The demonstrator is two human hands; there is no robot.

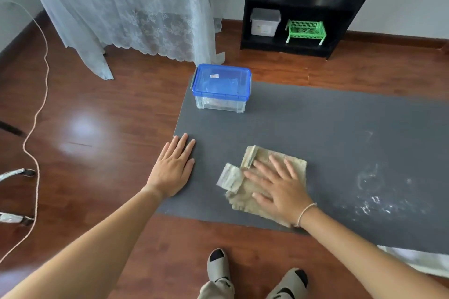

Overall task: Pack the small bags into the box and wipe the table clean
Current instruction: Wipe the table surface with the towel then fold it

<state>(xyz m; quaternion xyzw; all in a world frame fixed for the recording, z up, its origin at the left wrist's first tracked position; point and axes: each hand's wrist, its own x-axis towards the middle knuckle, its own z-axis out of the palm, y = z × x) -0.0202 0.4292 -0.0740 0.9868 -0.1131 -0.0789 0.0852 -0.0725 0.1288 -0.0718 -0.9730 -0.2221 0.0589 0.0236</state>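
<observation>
On grey table (315, 128), white smears (371, 192).

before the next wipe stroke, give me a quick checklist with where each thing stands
1. Right hand flat on the cloth: ok.
2. Left hand bracing the table's left edge: ok.
3. Box lid shut, standing at the far corner, out of the cloth's way: ok.
4. No small bags loose on the table: ok.
5. White residue to the right of the cloth: not ok, still to wipe.
6. All bags inside the box: cannot tell.
</observation>
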